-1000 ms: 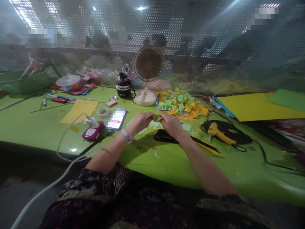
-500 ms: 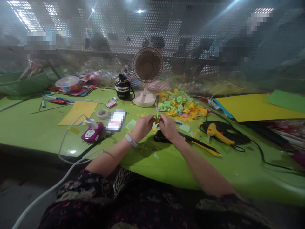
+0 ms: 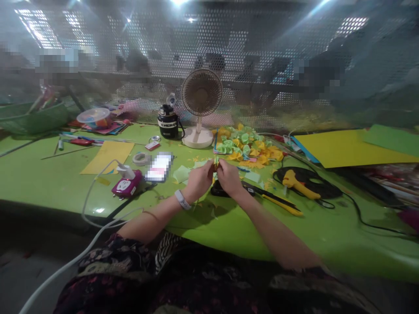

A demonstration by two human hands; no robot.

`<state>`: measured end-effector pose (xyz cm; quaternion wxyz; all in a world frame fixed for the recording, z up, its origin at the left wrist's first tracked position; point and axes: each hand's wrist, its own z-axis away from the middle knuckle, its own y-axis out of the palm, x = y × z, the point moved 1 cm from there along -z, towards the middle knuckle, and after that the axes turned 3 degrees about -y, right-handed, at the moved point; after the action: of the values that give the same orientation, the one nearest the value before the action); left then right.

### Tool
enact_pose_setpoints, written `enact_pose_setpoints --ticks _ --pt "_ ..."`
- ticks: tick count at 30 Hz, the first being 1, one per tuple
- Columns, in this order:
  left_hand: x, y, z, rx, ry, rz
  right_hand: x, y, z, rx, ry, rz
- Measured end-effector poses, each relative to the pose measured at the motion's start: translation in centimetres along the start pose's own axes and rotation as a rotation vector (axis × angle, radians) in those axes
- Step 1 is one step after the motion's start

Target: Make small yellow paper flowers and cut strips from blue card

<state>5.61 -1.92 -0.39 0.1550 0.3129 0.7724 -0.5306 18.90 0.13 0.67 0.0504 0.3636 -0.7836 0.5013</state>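
My forearms [image 3: 150,220], bare beyond dark floral sleeves [image 3: 113,257], stretch over a green table [image 3: 229,235] toward a pale desk fan [image 3: 201,92]. A black-and-yellow tool [image 3: 283,205] lies to the fan's near right, and a purple power socket [image 3: 124,187] sits to its near left. On the fan's near side, slightly right of its base, my left hand [image 3: 200,179] and right hand [image 3: 230,176] come together, fingertips pinched closed on a small green-and-yellow folded paper piece [image 3: 216,162], much of it hidden by my fingers. A yellow glue gun [image 3: 303,187] rests on a black pad [image 3: 329,190] farther to the fan's right, while a lit phone [image 3: 159,166] lies to its left, on my side. Just right of the fan's base, green and orange-yellow paper blossoms [image 3: 245,149] are heaped; well to the fan's right lie large yellow sheets [image 3: 347,148]. Just left of the fan stands a black bottle [image 3: 168,131]; well to the fan's left are a clear plastic tub [image 3: 94,117] and a green basket [image 3: 32,120]. Behind the fan rises a perforated panel [image 3: 163,35]
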Motion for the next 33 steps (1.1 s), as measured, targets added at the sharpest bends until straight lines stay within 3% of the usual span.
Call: enact_pose_setpoints --ticks 7,13,18,22,28,33 --pt "1.3 1.0 -0.1 -0.017 0.173 0.269 0.5 -0.3 0.2 0.1 -0.081 -0.307" --pt "1.6 2.8 0.0 -0.018 0.211 0.275 1.1 0.0 0.9 0.17 -0.098 -0.548" --pt "0.7 2.6 0.3 0.02 0.194 0.199 1.2 0.6 1.3 0.151 -0.075 -0.435" --pt "0.3 1.2 0.1 0.016 0.198 0.185 1.6 -0.4 1.1 0.145 -0.047 -0.374" --pt "0.5 -0.8 -0.5 0.041 0.104 0.404 0.6 -1.3 0.2 0.131 -0.009 -0.411" --pt "1.0 -0.6 -1.3 0.041 0.052 0.576 -0.3 -0.9 -0.4 0.161 -0.02 -0.267"
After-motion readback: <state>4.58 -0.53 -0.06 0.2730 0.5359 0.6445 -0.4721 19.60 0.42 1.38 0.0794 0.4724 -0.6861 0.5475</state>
